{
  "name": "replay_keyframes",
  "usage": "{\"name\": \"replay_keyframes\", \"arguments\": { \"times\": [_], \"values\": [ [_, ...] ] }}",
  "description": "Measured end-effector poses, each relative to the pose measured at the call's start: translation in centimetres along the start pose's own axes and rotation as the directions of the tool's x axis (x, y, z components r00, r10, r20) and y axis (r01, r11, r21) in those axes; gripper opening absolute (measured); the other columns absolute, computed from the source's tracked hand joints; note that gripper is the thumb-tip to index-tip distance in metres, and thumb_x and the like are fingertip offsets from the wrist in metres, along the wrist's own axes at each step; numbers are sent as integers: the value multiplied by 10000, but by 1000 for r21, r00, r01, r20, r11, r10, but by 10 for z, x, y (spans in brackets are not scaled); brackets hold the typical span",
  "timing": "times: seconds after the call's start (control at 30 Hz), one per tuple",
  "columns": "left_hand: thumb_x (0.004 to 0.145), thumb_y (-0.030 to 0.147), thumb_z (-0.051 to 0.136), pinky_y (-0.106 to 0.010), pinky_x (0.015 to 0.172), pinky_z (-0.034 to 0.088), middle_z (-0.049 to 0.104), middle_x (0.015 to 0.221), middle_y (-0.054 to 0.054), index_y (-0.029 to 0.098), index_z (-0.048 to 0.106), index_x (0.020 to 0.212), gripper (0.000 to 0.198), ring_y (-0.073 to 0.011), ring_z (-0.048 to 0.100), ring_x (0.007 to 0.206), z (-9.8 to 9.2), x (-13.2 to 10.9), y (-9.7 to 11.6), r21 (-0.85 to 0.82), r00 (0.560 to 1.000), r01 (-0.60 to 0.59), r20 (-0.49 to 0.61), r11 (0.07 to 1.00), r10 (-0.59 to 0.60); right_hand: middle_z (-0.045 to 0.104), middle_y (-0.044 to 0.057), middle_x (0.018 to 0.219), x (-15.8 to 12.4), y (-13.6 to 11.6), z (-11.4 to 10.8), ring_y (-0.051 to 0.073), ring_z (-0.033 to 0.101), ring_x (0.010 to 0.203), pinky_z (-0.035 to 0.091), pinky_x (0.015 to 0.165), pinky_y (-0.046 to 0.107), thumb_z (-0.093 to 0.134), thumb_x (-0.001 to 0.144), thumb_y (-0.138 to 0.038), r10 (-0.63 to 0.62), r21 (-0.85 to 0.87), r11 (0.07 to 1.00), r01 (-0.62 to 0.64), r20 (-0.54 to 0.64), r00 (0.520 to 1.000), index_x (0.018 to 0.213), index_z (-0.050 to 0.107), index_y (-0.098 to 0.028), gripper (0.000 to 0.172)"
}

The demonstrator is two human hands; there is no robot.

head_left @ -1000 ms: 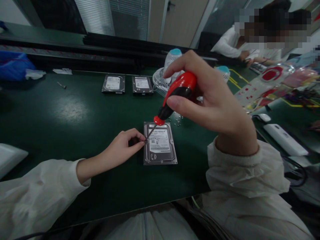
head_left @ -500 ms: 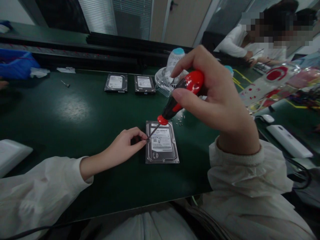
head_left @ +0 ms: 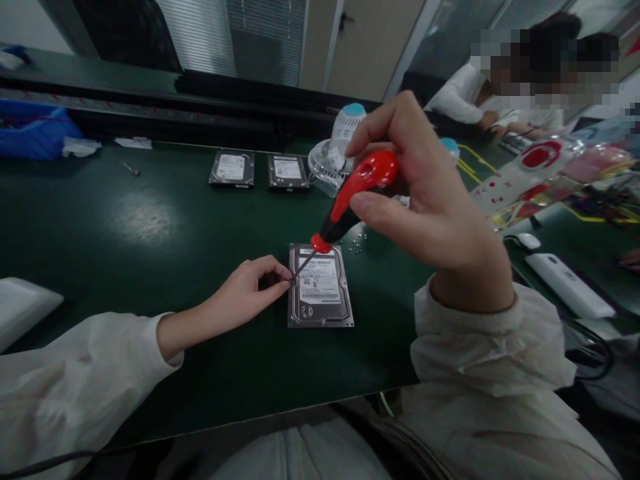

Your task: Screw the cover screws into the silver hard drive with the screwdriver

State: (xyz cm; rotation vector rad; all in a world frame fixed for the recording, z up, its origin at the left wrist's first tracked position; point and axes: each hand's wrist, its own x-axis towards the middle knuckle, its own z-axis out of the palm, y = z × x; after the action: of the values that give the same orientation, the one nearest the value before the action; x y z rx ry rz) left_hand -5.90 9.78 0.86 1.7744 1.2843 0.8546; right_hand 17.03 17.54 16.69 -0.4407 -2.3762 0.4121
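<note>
My right hand point(head_left: 425, 193) grips the red and black handle of a screwdriver point(head_left: 345, 200), tilted with its shaft down to the left. The tip reaches the left edge of a hard drive point(head_left: 323, 283), which lies label up on the green table. My left hand point(head_left: 255, 287) is closed, thumb and forefinger pinched together at the tip on that same edge. Whatever sits between those fingertips is too small to make out. Several small screws point(head_left: 357, 245) lie just beyond the drive's far right corner.
Two more hard drives, one point(head_left: 231, 168) left of the other point(head_left: 287, 172), lie farther back beside a white fan point(head_left: 327, 163). A blue bin point(head_left: 37, 130) stands far left. A clear printed plastic bag point(head_left: 545, 173) and a white mouse point(head_left: 523, 241) are right. Another person point(head_left: 460, 93) sits back right.
The screwdriver handle has turned in my right hand, showing more of its red side. Its tip and my left fingers stay at the drive's left edge. The view has shifted slightly.
</note>
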Motion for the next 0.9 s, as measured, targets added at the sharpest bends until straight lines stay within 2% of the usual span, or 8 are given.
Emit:
{"name": "replay_keyframes", "arguments": {
  "times": [0.1, 0.23, 0.37, 0.47, 0.63, 0.83, 0.9],
  "values": [
    [944, 344, 640, -378, 812, 520, 711, 975, -25, 217, 696, 954, 140, -216, 664, 909, -1, 0, 1, 6, 1000, 4, 3, 1000, -4, 517, 12, 949, -1, -1, 1, 130, 431, 749, 344, 682, 310, 660, 889, -357, 9, -41, 999, -9, 3, 1000, 1007, 503, -206, 248],
    [942, 334, 633, -370, 782, 519, 711, 951, -23, 212, 697, 957, 138, -211, 661, 871, -2, 0, 3, 16, 1000, 5, 11, 1000, -5, 515, -15, 831, -2, -2, 0, 125, 418, 708, 308, 662, 308, 617, 959, -434, 80, -115, 990, -81, -10, 997, 952, 498, -217, 248],
    [942, 347, 633, -363, 785, 520, 711, 959, -22, 216, 700, 962, 148, -204, 656, 863, -1, 1, 3, 12, 1000, 1, 7, 1000, -1, 514, 12, 929, -1, -2, -2, 137, 402, 759, 334, 706, 314, 614, 905, -338, 41, -70, 997, -40, 9, 999, 961, 486, -218, 183],
    [942, 346, 629, -364, 792, 522, 713, 970, -26, 217, 701, 959, 149, -211, 661, 889, -1, 0, 5, 18, 1000, 7, 6, 1000, -7, 497, 25, 970, 0, 0, -2, 151, 399, 792, 348, 736, 329, 628, 840, -329, -14, -22, 1000, 15, 17, 1000, 966, 495, -220, 212],
    [936, 342, 627, -362, 771, 521, 711, 945, -28, 215, 697, 940, 145, -209, 653, 857, -1, -1, 7, 34, 1000, 17, 8, 999, -17, 507, -4, 852, -1, 4, -2, 135, 408, 718, 347, 704, 321, 675, 911, -422, 26, -67, 997, -28, -19, 999, 891, 508, -218, 264],
    [943, 350, 627, -366, 780, 519, 710, 948, -26, 216, 700, 954, 153, -213, 658, 877, 0, 1, 6, 22, 1000, 27, 12, 999, -27, 525, 24, 1004, -2, 2, -4, 148, 426, 781, 370, 698, 311, 697, 847, -314, 34, -18, 999, -33, 13, 999, 982, 505, -224, 251],
    [940, 347, 630, -367, 782, 517, 710, 952, -26, 214, 699, 949, 150, -212, 657, 875, 0, 1, 6, 24, 1000, 23, 9, 999, -23, 529, 11, 968, -2, 3, -3, 138, 424, 764, 359, 703, 307, 682, 866, -320, 33, -9, 999, -33, 10, 999, 996, 522, -217, 230]
  ]
}}
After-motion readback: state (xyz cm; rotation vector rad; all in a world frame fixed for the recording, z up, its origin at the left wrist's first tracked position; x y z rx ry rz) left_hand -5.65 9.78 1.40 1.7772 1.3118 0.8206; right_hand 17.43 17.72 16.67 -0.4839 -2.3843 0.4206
